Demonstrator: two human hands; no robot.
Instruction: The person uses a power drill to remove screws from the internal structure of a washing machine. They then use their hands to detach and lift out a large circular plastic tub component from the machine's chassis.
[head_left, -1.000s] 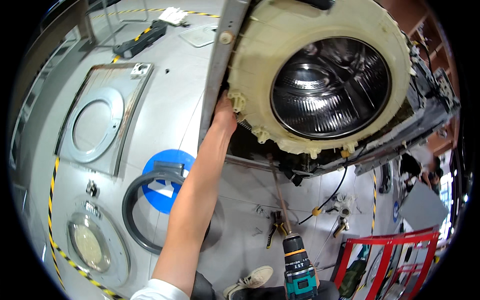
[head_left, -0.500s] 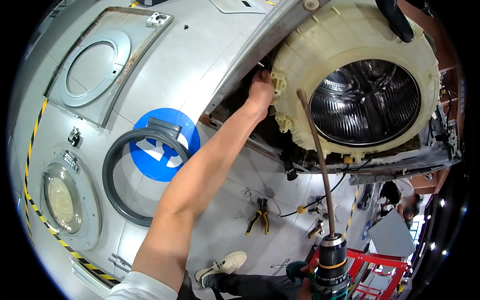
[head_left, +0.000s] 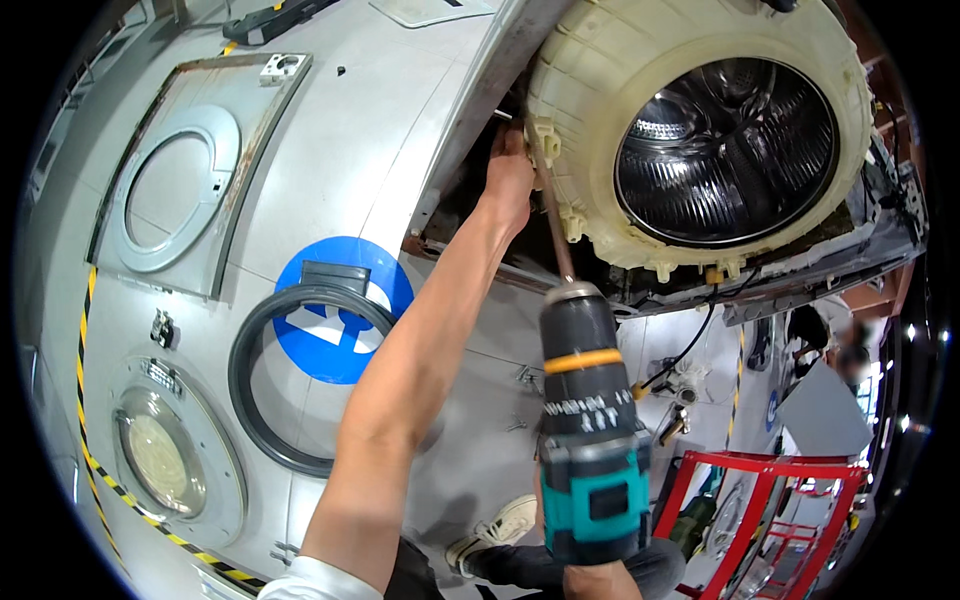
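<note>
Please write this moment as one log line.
left grip: beside tub, hold unclear | right grip: holding drill | bit: pointing toward tub's left edge | drum: uncovered

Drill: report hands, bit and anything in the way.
Right hand gripping drill. Long bit pointing toward cream tub's edge. Left hand in gap between cabinet frame and tub, close to bit; contact unclear.

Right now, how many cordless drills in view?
1: the teal-and-black cordless drill, in the right hand, its long rod pointing toward the washer tub. Others may be hidden.
</note>
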